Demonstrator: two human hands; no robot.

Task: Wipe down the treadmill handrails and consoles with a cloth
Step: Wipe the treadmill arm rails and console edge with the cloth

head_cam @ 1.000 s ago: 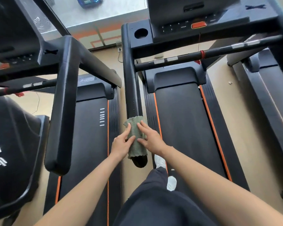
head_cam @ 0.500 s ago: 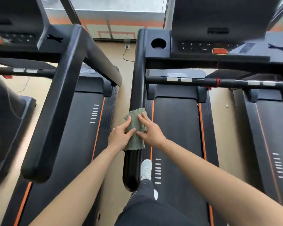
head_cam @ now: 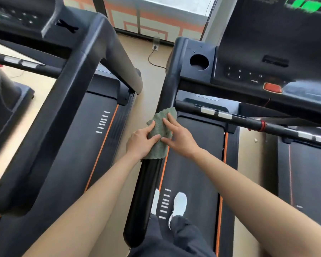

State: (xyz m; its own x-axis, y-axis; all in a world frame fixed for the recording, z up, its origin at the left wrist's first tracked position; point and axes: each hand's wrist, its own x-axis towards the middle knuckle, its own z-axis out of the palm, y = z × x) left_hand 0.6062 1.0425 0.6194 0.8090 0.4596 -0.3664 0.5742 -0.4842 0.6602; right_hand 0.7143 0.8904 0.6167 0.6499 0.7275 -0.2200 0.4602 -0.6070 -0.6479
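A green cloth is draped over the black left handrail of the treadmill I stand on. My left hand holds the cloth from the rail's left side, thumb laid across the top. My right hand holds it from the right side, forefinger stretched along the cloth and thumb tip meeting the left thumb. The cloth sits about midway up the rail, just below where the cross handlebar joins. The console with number keys and a red button lies ahead on the right.
A neighbouring treadmill's thick handrail runs along the left, a narrow strip of floor between. A round cup holder sits at the rail's top. My white shoes stand on the belt. A third treadmill lies far right.
Both hands and the cloth have slid up the handrail, from its near tip toward the console. More bare rail now shows below the cloth.
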